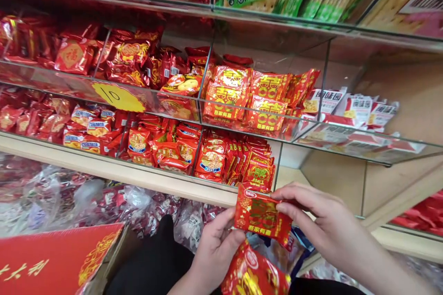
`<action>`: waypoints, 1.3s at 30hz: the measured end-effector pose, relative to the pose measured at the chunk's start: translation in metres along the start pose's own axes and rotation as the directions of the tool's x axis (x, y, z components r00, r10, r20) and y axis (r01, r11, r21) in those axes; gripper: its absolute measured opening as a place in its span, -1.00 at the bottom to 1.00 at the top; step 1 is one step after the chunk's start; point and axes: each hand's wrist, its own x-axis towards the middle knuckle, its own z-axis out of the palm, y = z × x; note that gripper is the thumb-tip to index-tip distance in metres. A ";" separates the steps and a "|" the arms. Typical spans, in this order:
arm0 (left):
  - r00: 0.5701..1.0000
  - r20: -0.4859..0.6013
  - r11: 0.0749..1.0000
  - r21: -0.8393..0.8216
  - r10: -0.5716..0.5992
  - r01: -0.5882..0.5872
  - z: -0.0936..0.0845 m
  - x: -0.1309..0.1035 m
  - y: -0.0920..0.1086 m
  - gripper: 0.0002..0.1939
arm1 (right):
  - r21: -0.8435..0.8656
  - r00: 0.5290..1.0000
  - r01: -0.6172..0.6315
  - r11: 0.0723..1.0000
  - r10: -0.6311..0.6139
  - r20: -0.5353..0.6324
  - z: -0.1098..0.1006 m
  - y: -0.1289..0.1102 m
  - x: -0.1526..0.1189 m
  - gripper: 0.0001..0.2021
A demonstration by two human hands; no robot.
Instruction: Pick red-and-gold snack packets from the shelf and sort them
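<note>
While my left hand [216, 256] pinches the left edge of the upper packet [261, 215] and my right hand [321, 214] grips its upper right corner, the lower packet [258, 276] sits just below my left thumb; I cannot tell how firmly that hand holds it. Its glossy wrapper looks slippery, so loosening my left fingers to shift the upper packet could let it slide down, perhaps among the plastic bags [189, 228] beyond that hand. Pulling my hands apart too hard could tear the wrapper stretched between them. Just ahead of my right fingertips, a careless knuckle might disturb the shelf packets [259, 174].
</note>
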 end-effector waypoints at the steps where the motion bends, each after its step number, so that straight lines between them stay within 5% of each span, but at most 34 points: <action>1: 0.999 -0.048 1.000 0.017 -0.002 0.003 0.000 0.001 -0.001 -0.77 | 0.010 1.000 -0.023 1.000 0.022 0.018 0.002 0.004 -0.002 -0.84; 8: 0.958 -0.286 0.986 0.162 0.020 0.028 -0.004 0.005 -0.013 -0.91 | 0.040 0.986 -0.125 0.991 0.119 0.116 0.009 0.014 -0.012 -0.81; 13: 0.961 -0.160 0.927 0.338 0.225 -0.161 -0.011 0.001 -0.020 -0.92 | 0.017 0.965 -0.086 0.996 0.080 0.249 0.020 0.010 -0.010 -0.77; 15: 0.937 -0.209 0.933 0.285 0.282 -0.217 -0.009 -0.001 -0.021 -0.97 | -0.002 0.961 0.010 1.000 -0.009 0.277 0.013 0.005 -0.003 -0.78; 18: 0.892 -0.360 0.960 0.157 0.274 -0.231 -0.003 -0.003 -0.022 -0.86 | -0.130 0.973 0.229 0.965 -0.221 0.069 -0.021 -0.011 0.017 -0.80; 21: 0.899 -0.370 0.972 0.122 0.233 -0.202 0.002 -0.002 -0.026 -0.84 | -0.370 0.858 0.311 0.875 -0.426 -0.286 -0.068 -0.030 0.051 -0.79; 23: 0.910 -0.355 0.975 0.134 0.213 -0.176 0.002 -0.001 -0.032 -0.84 | -0.463 0.786 0.263 0.846 -0.467 -0.406 -0.094 -0.039 0.080 -0.76; 26: 0.921 -0.324 0.971 0.174 0.215 -0.166 -0.002 0.000 -0.046 -0.83 | -0.446 0.848 0.281 0.850 -0.437 -0.300 -0.112 -0.040 0.122 -0.74; 31: 0.948 -0.145 0.918 0.327 0.284 -0.225 -0.013 -0.002 -0.058 -0.83 | -0.393 0.976 0.181 0.901 -0.214 -0.043 -0.107 -0.027 0.160 -0.74; 35: 0.951 -0.102 0.898 0.372 0.290 -0.234 -0.016 -0.003 -0.057 -0.78 | -0.589 0.999 0.032 0.808 -0.021 0.026 -0.100 -0.025 0.163 -0.76; 39: 0.944 -0.158 0.906 0.363 0.290 -0.218 -0.013 -0.003 -0.057 -0.81 | -0.697 0.999 -0.012 0.717 -0.016 -0.033 -0.092 -0.031 0.161 -0.78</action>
